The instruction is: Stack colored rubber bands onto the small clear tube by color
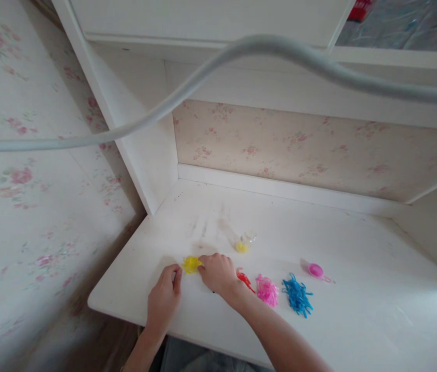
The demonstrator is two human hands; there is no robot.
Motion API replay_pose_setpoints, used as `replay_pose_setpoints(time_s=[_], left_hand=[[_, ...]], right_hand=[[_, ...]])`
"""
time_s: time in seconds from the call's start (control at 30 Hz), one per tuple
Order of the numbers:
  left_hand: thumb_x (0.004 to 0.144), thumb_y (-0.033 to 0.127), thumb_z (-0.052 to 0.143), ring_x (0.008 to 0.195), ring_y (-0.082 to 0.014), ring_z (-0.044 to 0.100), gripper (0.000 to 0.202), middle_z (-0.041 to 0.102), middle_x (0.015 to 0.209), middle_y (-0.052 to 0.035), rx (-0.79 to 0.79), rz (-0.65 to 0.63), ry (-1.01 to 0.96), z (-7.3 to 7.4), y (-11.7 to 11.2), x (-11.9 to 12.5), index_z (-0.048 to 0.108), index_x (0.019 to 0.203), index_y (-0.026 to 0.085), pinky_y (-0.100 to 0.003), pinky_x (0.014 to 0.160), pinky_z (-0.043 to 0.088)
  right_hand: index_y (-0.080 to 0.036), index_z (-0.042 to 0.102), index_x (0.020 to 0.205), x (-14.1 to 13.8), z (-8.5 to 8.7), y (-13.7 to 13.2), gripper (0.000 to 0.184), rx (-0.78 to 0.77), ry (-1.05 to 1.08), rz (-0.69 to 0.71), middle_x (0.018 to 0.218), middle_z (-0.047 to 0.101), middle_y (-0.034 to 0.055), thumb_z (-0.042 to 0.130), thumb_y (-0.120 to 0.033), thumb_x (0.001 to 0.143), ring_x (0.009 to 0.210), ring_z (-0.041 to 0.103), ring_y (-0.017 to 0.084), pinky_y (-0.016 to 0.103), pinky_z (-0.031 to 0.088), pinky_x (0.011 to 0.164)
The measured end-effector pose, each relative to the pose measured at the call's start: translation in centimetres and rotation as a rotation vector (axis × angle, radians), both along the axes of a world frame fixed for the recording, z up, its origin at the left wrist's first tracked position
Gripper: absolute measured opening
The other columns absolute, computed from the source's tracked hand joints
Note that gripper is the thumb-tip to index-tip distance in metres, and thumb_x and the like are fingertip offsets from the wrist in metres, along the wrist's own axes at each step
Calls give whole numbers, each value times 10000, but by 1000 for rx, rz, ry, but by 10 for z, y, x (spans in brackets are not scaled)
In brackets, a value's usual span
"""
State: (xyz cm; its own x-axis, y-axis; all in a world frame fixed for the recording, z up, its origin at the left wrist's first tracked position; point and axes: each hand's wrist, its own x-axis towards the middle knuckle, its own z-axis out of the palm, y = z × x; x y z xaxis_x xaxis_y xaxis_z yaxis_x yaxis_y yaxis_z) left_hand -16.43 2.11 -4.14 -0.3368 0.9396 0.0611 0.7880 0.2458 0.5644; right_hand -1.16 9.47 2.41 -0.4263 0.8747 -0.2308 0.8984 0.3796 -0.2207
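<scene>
Both hands rest near the front left of a white desk (358,289). My left hand (164,299) has its fingers curled, fingertips beside a small yellow pile of thin bands (191,264). My right hand (218,274) is closed, its fingertips touching the right side of the yellow pile. A red pile (245,279) lies partly hidden behind my right wrist. To its right lie a pink pile (267,290) and a blue pile (298,295).
A clear tube with a yellow end (241,244) lies behind the hands. A small pink scoop-like piece (316,270) sits right of it. A white side panel (144,155) rises at the left. A grey cable (218,67) hangs across the view.
</scene>
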Motion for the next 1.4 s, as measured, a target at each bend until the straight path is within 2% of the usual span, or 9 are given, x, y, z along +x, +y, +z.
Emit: replay_pose_setpoints(time_s=[0.23, 0.4, 0.57, 0.67, 0.8, 0.9, 1.1, 1.27, 1.4], left_hand=[[925, 398, 349, 711, -161, 643, 282, 682, 861, -16, 10, 29, -109, -2, 0, -4, 550, 1013, 221, -259, 610, 440], [917, 410, 350, 641, -160, 636, 292, 661, 758, -4, 9, 27, -128, -3, 0, -5, 544, 1012, 213, -248, 547, 415], [911, 410, 353, 579, -152, 621, 292, 630, 667, 15, 20, 19, -141, -2, -1, -5, 546, 998, 209, -235, 497, 397], [906, 424, 371, 584, -149, 626, 314, 667, 750, 2, 43, 29, -164, -3, -2, -6, 551, 1048, 210, -253, 535, 453], [918, 393, 360, 876, -179, 655, 333, 678, 1016, -55, 194, -40, -181, -5, 0, -7, 589, 1080, 213, -312, 768, 521], [923, 356, 363, 983, -179, 629, 312, 668, 1042, -55, 263, -89, -194, -8, 0, -9, 614, 1041, 214, -320, 860, 504], [925, 352, 374, 975, -172, 629, 295, 669, 1029, -51, 261, -74, -212, -10, 0, -10, 615, 1021, 212, -313, 855, 508], [915, 389, 393, 899, -177, 648, 300, 679, 985, -56, 263, -62, -219, -6, -1, -9, 620, 983, 205, -297, 782, 524], [907, 400, 412, 855, -170, 647, 288, 682, 954, -43, 260, -50, -230, -8, -2, -9, 619, 960, 207, -284, 741, 521]], right_hand=[[-165, 699, 922, -14, -6, 3, 309, 16, -16, -2, 888, 699, 142, 399, -234, 904, 817, 672, 262, 344, 486, 703], [-216, 713, 931, -10, -5, 8, 307, 6, 17, -40, 894, 714, 94, 415, -289, 907, 819, 674, 230, 302, 478, 696], [-251, 727, 941, -6, -4, 12, 274, -57, 142, -117, 919, 721, 66, 487, -371, 885, 854, 666, 197, 265, 461, 718], [-253, 731, 930, -5, -3, 12, 260, -71, 191, -115, 919, 722, 57, 497, -354, 881, 851, 664, 181, 245, 452, 708], [-241, 734, 888, -3, -3, 12, 303, -51, 204, -92, 890, 726, 55, 448, -339, 909, 828, 666, 173, 230, 437, 683], [-232, 734, 857, -1, -3, 13, 325, -45, 209, -93, 885, 727, 57, 438, -351, 917, 830, 665, 174, 229, 428, 690], [-246, 727, 924, -1, -6, 14, 293, -67, 298, -162, 876, 727, 36, 475, -392, 895, 827, 661, 175, 231, 421, 684], [-246, 722, 914, -3, -10, 12, 289, -58, 371, -136, 869, 725, 27, 451, -349, 906, 812, 658, 156, 221, 422, 695], [-248, 711, 961, -5, -8, 12, 338, -26, 235, -186, 911, 718, 64, 385, -331, 926, 855, 661, 189, 252, 435, 710]])
